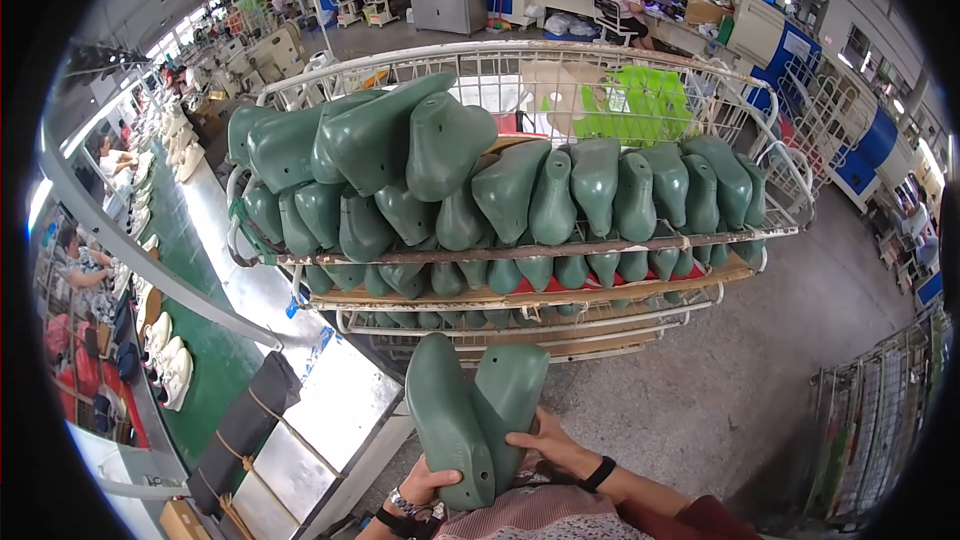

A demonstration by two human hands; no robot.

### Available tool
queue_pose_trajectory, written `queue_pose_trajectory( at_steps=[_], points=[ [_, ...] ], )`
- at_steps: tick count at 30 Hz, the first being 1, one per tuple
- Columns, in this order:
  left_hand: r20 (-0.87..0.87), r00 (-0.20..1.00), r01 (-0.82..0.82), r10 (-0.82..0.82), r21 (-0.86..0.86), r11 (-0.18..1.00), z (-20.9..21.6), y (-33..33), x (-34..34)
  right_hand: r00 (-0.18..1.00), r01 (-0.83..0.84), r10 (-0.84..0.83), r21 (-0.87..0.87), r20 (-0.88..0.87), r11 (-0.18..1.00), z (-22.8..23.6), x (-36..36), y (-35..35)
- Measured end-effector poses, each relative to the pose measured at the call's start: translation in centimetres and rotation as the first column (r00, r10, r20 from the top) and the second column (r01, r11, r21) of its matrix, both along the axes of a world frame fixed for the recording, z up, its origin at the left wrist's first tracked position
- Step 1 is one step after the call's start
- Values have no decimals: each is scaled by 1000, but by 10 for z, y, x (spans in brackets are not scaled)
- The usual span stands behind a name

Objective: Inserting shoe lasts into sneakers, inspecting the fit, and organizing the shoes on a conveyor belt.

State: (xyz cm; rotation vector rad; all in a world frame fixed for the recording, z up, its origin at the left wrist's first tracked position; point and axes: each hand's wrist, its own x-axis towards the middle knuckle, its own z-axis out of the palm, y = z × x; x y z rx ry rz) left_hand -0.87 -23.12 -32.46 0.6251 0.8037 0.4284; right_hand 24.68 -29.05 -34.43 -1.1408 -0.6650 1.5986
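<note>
Close to my body I hold two green shoe lasts side by side. My left hand is closed round the lower end of the left shoe last, its thumb across the front. The right shoe last leans against it, with my right hand gripping its right side, thumb in front. The fingers behind both lasts are hidden. Ahead stands a white wire rack cart whose tiers carry rows of more green shoe lasts; several are piled higher at its left end.
A metal-topped table is at my near left. Beyond it a green conveyor belt carries white shoes. Another wire rack stands at the right. People sit working in the background, one at a far bench.
</note>
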Motion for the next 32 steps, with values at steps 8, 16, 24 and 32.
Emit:
queue_pose_trajectory(
  at_steps=[8, 16, 24, 32],
  points=[
    [66, 995, 78, -80, 33, 996, -2, 23, 5, 934, 222, -186, 90, -306, 971, 54, 42, 85],
    [37, 995, 91, -93, 48, 995, -1, 22, 4, 743, 470, -403, -12, -534, 883, 57, 35, 118],
    [-19, 982, 188, -187, 60, 980, -8, 32, 7, 633, 455, -446, -162, -633, 876, 64, 42, 172],
    [-67, 973, 225, -220, 89, 970, -12, 34, 3, 589, 529, -503, -169, -632, 832, 58, 6, 149]
  ],
)
